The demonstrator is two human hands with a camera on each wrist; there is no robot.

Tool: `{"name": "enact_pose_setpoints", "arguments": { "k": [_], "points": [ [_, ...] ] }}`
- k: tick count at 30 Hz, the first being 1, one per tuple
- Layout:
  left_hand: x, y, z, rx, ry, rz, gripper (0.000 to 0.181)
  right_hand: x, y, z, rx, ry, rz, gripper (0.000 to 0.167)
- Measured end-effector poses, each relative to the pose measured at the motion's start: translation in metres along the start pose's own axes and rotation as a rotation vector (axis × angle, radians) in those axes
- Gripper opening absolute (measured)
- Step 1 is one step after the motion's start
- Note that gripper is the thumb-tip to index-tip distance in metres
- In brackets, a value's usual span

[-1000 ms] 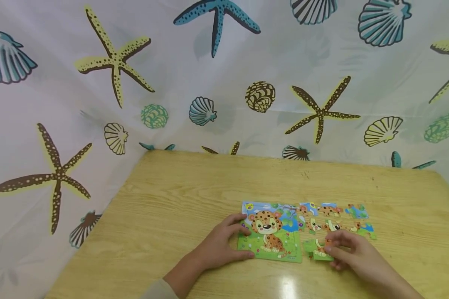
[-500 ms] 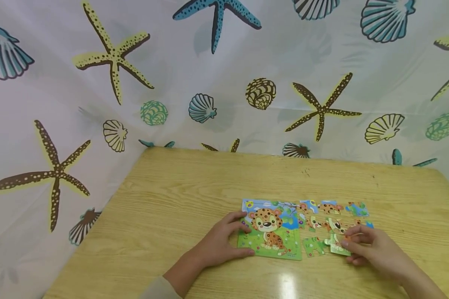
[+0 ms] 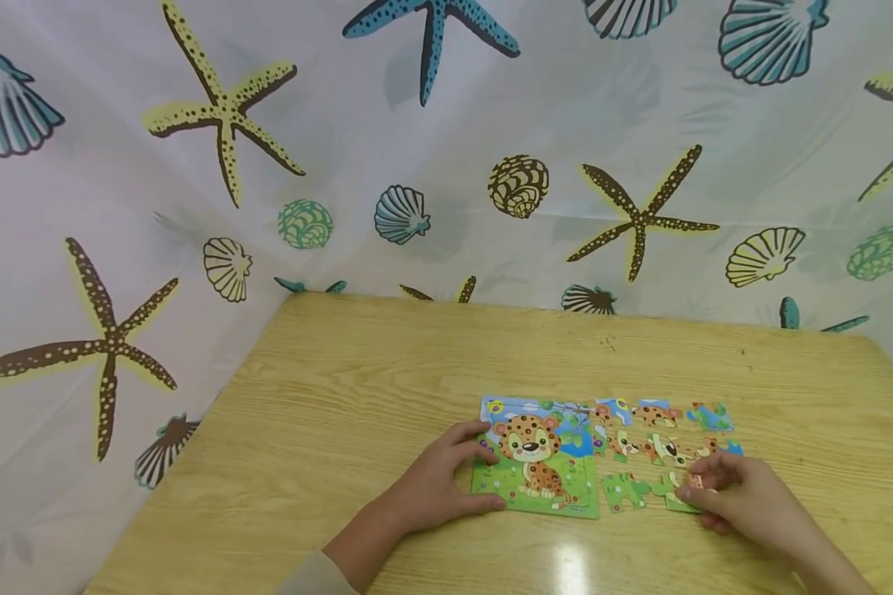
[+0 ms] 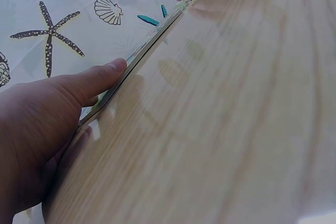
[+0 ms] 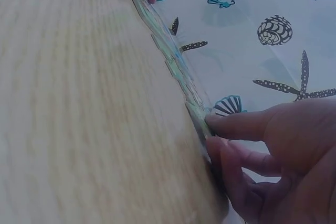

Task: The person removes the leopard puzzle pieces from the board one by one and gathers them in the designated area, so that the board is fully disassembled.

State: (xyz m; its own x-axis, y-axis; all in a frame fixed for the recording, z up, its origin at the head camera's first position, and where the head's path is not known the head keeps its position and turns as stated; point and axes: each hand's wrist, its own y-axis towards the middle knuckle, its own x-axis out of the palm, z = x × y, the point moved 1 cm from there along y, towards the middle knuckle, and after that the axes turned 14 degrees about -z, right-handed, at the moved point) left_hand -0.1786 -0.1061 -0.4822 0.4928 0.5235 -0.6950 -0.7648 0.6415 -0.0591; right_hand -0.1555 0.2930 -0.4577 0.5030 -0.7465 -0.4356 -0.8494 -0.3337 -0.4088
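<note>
A square puzzle board [image 3: 536, 463] with a spotted leopard cub picture lies flat on the wooden table. My left hand [image 3: 435, 479] rests at its left side, thumb and fingers spread over that edge; in the left wrist view the thumb [image 4: 107, 74] lies along the board's edge. To the right of the board, my right hand [image 3: 747, 500] pinches a puzzle piece [image 3: 673, 498] between thumb and fingers, partly covered by the fingertips. A green puzzle piece [image 3: 625, 492] lies just left of it. In the right wrist view, the thumb [image 5: 236, 125] and fingers meet at the piece's edge.
Several loose puzzle pieces [image 3: 658, 413] lie in rows right of the board, some partly behind my right hand. The wooden table [image 3: 342, 372] reaches back to a white cloth [image 3: 461, 240] printed with shells and starfish, which also runs along the left side.
My right hand has moved right with the pinched puzzle piece, away from the green piece it overlapped, and lowered it into the front row. The left hand stays at the board.
</note>
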Motion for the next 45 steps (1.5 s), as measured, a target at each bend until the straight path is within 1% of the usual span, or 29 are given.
{"name": "enact_pose_setpoints", "arguments": {
  "k": [2, 4, 6, 8, 10, 14, 16, 18, 22, 24, 27, 30, 34, 38, 45],
  "points": [
    [0.0, 0.0, 0.0, 0.004, 0.001, 0.003, 0.048, 0.002, -0.001, -0.002, 0.023, -0.056, 0.043, 0.046],
    [0.0, -0.001, 0.0, 0.003, 0.004, 0.005, 0.048, 0.004, -0.001, -0.003, 0.042, -0.1, 0.069, 0.045],
    [0.0, -0.001, 0.0, -0.001, 0.006, 0.007, 0.048, 0.005, -0.001, -0.004, 0.057, -0.127, 0.079, 0.045],
    [0.0, -0.001, 0.001, -0.004, 0.003, 0.009, 0.048, 0.006, 0.0, -0.004, 0.072, -0.133, 0.087, 0.045],
    [0.0, -0.002, 0.001, -0.005, -0.001, 0.01, 0.048, 0.006, 0.001, -0.004, 0.07, -0.137, 0.088, 0.044],
    [-0.001, -0.001, 0.002, -0.003, -0.003, 0.005, 0.047, 0.006, 0.001, -0.005, 0.04, -0.159, 0.085, 0.041],
    [-0.001, -0.002, 0.001, -0.005, 0.003, 0.002, 0.047, 0.006, 0.0, -0.006, 0.023, -0.162, 0.063, 0.042],
    [0.0, -0.002, 0.001, -0.007, 0.009, 0.0, 0.048, 0.004, -0.003, -0.009, 0.01, -0.155, 0.039, 0.047],
    [0.0, 0.0, 0.0, -0.006, 0.018, 0.0, 0.049, 0.0, -0.008, -0.019, -0.024, -0.097, -0.03, 0.052],
    [-0.001, 0.0, 0.0, -0.004, 0.017, -0.004, 0.048, 0.0, -0.007, -0.024, -0.061, -0.05, -0.085, 0.052],
    [-0.001, -0.001, 0.002, -0.007, 0.008, -0.013, 0.047, 0.005, -0.002, -0.032, -0.12, 0.016, -0.188, 0.05],
    [-0.002, -0.002, 0.003, -0.009, 0.003, -0.015, 0.047, 0.012, 0.004, -0.039, -0.174, 0.052, -0.259, 0.048],
    [-0.002, -0.001, 0.004, -0.01, -0.003, -0.013, 0.047, 0.018, 0.011, -0.048, -0.199, 0.069, -0.294, 0.049],
    [0.0, -0.001, 0.002, -0.014, 0.007, -0.013, 0.048, 0.023, 0.017, -0.054, -0.213, 0.085, -0.316, 0.051],
    [0.001, 0.0, -0.001, -0.012, 0.013, -0.008, 0.047, 0.032, 0.025, -0.063, -0.246, 0.092, -0.33, 0.053]
  ]
}}
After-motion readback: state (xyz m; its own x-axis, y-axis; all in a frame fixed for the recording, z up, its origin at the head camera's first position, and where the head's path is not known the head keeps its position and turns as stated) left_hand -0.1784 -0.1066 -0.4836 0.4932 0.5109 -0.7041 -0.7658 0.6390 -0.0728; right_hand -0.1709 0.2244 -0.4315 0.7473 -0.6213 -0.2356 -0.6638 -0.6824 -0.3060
